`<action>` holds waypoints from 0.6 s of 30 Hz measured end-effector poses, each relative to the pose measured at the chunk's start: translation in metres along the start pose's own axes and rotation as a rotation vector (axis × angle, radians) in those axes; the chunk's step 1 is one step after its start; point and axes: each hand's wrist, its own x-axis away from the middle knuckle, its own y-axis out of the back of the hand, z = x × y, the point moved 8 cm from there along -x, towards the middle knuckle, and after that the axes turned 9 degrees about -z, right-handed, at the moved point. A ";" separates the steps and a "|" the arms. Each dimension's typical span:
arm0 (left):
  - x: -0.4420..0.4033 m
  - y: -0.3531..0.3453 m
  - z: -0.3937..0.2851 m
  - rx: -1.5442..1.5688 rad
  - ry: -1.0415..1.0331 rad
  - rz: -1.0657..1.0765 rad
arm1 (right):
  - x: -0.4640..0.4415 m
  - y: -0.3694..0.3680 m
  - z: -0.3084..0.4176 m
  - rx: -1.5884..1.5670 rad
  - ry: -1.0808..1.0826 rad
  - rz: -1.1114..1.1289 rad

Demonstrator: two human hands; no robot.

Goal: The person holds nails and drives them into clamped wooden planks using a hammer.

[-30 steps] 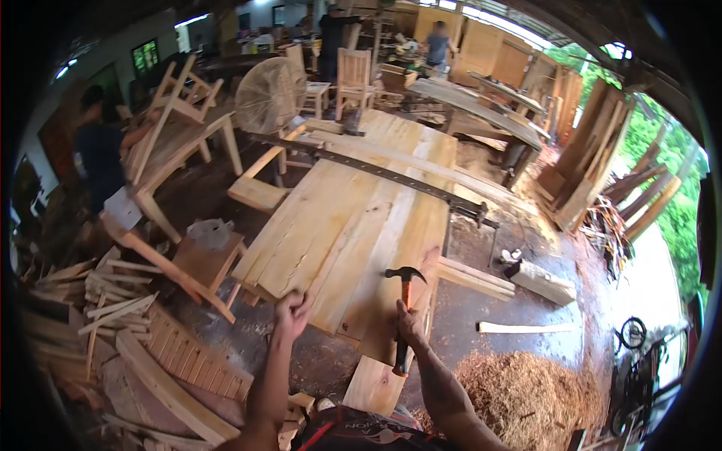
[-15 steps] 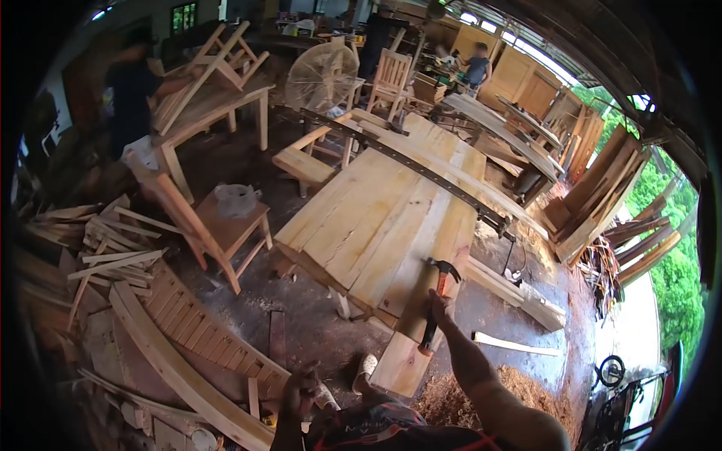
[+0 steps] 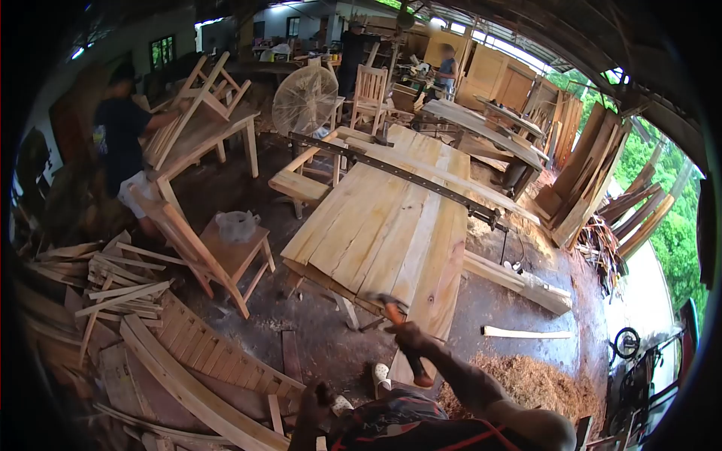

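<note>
My right hand (image 3: 408, 336) is wrapped round the handle of a claw hammer (image 3: 423, 376), its orange and black grip pointing down toward me. The hammer's metal head is at the near end of a wide panel of pale planks (image 3: 368, 218); I cannot tell whether it touches the wood. One longer plank (image 3: 435, 301) sticks out toward me on the panel's right side. Low in the view, near my body, my left hand (image 3: 319, 395) is in shadow with its fingers curled. What it holds, if anything, is hidden. A dark metal bar clamp (image 3: 406, 179) lies across the panel.
A wooden chair (image 3: 239, 252) with a plastic bag stands left of the panel. Curved timber (image 3: 188, 387) and scrap strips (image 3: 124, 274) lie at lower left, shavings (image 3: 526, 383) and a beam (image 3: 519, 282) at right. A co-worker (image 3: 124, 135) handles a chair on a table.
My right hand has carried the hammer left and down, from over the long plank to the panel's near end. The view has shifted slightly. My left hand stays low, fingers curled.
</note>
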 end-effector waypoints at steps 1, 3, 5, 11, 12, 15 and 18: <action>-0.005 -0.004 0.013 0.037 0.099 0.140 | 0.014 -0.021 0.013 0.035 0.265 0.122; -0.006 -0.023 0.025 -0.006 0.071 0.138 | 0.037 -0.059 0.061 0.026 0.613 0.235; 0.001 -0.041 0.024 -0.183 -0.022 -0.084 | 0.039 -0.098 0.058 0.043 0.557 0.296; -0.016 -0.022 0.000 -0.135 -0.320 -0.078 | 0.072 -0.194 0.066 -0.046 0.212 0.444; -0.001 -0.027 -0.015 -0.401 -0.594 -0.130 | 0.079 -0.204 0.066 -0.043 0.212 0.452; -0.009 0.021 -0.011 -0.403 -0.535 -0.341 | 0.095 -0.225 0.061 0.077 0.251 0.570; -0.017 0.046 0.002 -0.147 -0.426 -0.316 | 0.101 -0.239 0.050 0.331 0.350 0.732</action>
